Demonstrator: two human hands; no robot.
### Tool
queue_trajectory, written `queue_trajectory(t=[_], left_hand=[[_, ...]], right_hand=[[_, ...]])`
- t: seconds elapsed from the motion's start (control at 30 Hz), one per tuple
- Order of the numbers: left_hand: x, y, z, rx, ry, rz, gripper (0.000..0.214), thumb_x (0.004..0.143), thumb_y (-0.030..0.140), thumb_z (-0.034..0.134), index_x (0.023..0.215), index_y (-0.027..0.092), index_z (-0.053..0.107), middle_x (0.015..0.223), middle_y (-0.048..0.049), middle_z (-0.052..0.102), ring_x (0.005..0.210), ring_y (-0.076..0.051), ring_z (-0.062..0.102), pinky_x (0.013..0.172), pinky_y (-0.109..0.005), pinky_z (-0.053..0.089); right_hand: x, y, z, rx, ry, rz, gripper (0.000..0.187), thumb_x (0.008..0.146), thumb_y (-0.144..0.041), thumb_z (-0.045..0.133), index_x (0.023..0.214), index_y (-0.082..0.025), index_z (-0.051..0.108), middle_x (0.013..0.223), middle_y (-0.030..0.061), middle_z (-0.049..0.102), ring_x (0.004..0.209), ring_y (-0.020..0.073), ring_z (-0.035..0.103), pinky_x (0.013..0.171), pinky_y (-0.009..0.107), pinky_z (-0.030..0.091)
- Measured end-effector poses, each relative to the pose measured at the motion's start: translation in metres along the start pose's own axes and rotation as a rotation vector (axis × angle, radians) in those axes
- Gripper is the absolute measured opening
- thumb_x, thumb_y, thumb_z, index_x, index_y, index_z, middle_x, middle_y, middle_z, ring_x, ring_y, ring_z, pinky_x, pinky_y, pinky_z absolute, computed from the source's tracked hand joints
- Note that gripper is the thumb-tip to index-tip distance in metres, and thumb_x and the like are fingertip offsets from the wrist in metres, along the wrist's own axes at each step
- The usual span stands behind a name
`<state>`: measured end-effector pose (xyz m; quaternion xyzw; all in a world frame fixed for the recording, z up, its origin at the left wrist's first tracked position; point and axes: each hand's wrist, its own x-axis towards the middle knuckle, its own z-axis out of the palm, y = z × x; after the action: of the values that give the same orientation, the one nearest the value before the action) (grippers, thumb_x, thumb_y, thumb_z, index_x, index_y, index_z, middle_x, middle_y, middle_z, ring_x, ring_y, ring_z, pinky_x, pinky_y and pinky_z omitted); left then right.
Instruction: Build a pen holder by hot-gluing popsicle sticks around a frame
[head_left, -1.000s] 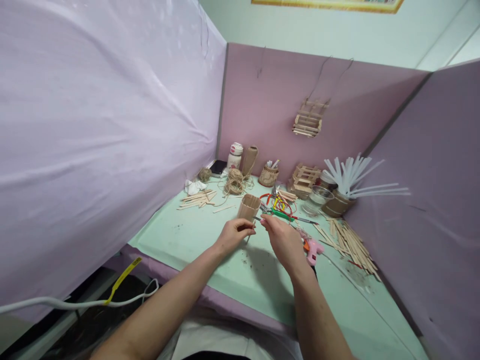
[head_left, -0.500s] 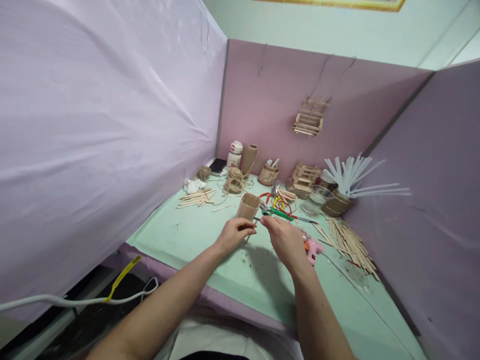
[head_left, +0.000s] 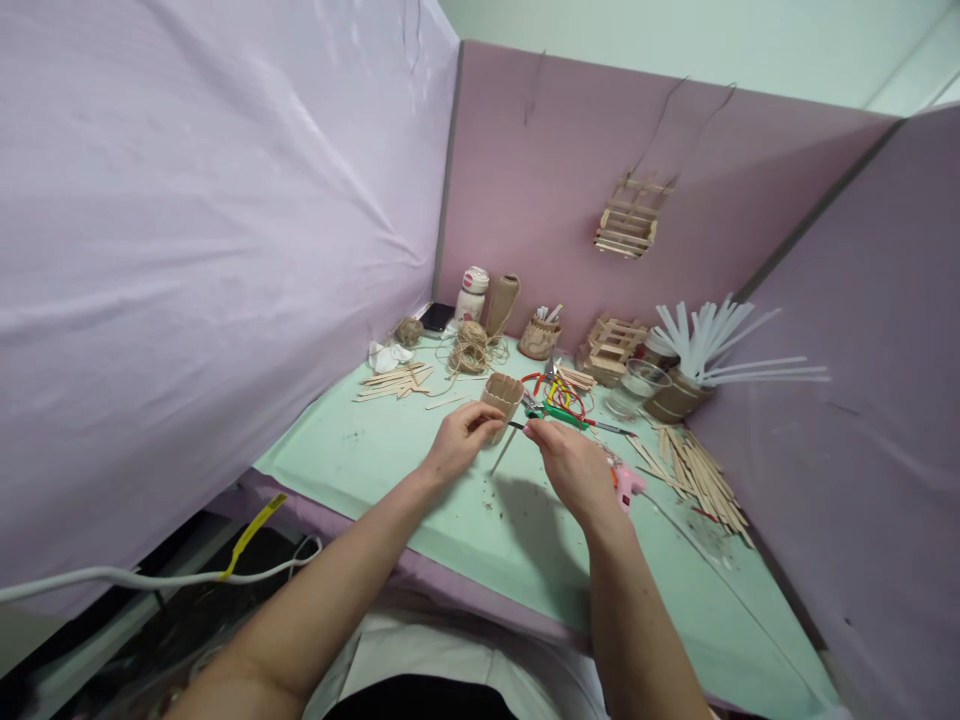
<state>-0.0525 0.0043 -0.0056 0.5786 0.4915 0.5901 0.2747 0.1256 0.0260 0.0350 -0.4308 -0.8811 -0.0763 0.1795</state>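
My left hand point(head_left: 465, 440) is closed in a pinch in front of a cup of wooden craft sticks point(head_left: 501, 394). What its fingertips hold is too small to make out. Close by on the right, my right hand point(head_left: 566, 462) pinches a thin dark strip point(head_left: 516, 426) that reaches toward the left fingertips. Below the strip, a slim wooden stick point(head_left: 503, 453) slants down to the left; I cannot tell whether it is held. Small dark crumbs point(head_left: 489, 503) lie on the green tabletop point(head_left: 442, 525).
Behind are craft sticks point(head_left: 395, 381), twine point(head_left: 470, 348), pliers with green handles point(head_left: 564, 416) and a clear plastic cup point(head_left: 637, 388). To the right lie a pink glue gun point(head_left: 628, 484), more sticks point(head_left: 705, 478) and a pot of white glue sticks point(head_left: 679, 398). Cloth walls enclose the table.
Both hands have risen slightly, and the left has moved a little left. More of the slanting stick and the dark strip shows between them. The view has tilted down slightly.
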Motion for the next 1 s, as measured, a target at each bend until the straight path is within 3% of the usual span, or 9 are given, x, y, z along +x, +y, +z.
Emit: queue_trajectory(t=[0.1,0.2,0.3,0.43,0.67,1.0], left_hand=[[0.002,0.003,-0.001,0.036,-0.016,-0.009,0.020,0.076,0.031,0.065,0.087,0.015,0.069,0.085,-0.0050,0.068,0.074,-0.014,0.060,0.071,-0.026,0.047],[-0.001,-0.005,0.005,-0.006,-0.149,-0.128,0.026,0.072,0.030,0.068,0.093,0.014,0.069,0.086,-0.0058,0.070,0.072,-0.015,0.060,0.068,-0.026,0.047],[-0.004,-0.015,0.012,-0.061,-0.229,-0.161,0.022,0.073,0.028,0.064,0.089,0.014,0.072,0.088,-0.0062,0.072,0.079,-0.017,0.062,0.074,-0.028,0.046],[-0.005,-0.019,0.016,-0.034,-0.193,-0.164,0.019,0.070,0.030,0.065,0.078,0.014,0.073,0.076,-0.0035,0.070,0.072,-0.016,0.060,0.070,-0.027,0.045],[-0.004,-0.023,0.015,-0.068,-0.209,-0.179,0.020,0.069,0.030,0.064,0.078,0.014,0.073,0.075,-0.0032,0.070,0.072,-0.016,0.059,0.070,-0.026,0.045],[-0.006,-0.016,0.014,-0.169,-0.219,-0.207,0.023,0.076,0.034,0.059,0.082,0.015,0.071,0.080,-0.0057,0.071,0.077,-0.017,0.063,0.074,-0.029,0.048]], right_hand=[[-0.001,0.000,0.000,0.005,-0.001,0.007,0.018,0.096,-0.029,0.044,0.086,-0.024,0.058,0.073,-0.0011,0.061,0.067,0.0141,0.053,0.054,0.026,0.018],[-0.002,0.000,0.001,0.028,-0.004,0.012,0.018,0.096,-0.029,0.043,0.086,-0.024,0.058,0.074,-0.0010,0.061,0.066,0.0144,0.052,0.053,0.025,0.019],[-0.003,0.004,0.004,0.093,0.016,0.019,0.020,0.096,-0.030,0.041,0.085,-0.023,0.057,0.075,-0.0004,0.061,0.067,0.0149,0.052,0.054,0.024,0.022],[-0.002,0.012,0.008,0.245,0.023,-0.003,0.026,0.096,-0.031,0.036,0.082,-0.022,0.057,0.073,0.0006,0.060,0.065,0.0146,0.051,0.058,0.024,0.029],[-0.001,0.017,0.015,0.358,0.040,-0.061,0.028,0.096,-0.032,0.036,0.085,-0.021,0.058,0.073,0.0012,0.059,0.066,0.0146,0.051,0.063,0.024,0.033],[-0.003,0.008,0.020,0.499,0.122,0.079,0.032,0.097,-0.039,0.033,0.087,-0.021,0.058,0.072,0.0003,0.057,0.067,0.0141,0.052,0.064,0.023,0.037]])
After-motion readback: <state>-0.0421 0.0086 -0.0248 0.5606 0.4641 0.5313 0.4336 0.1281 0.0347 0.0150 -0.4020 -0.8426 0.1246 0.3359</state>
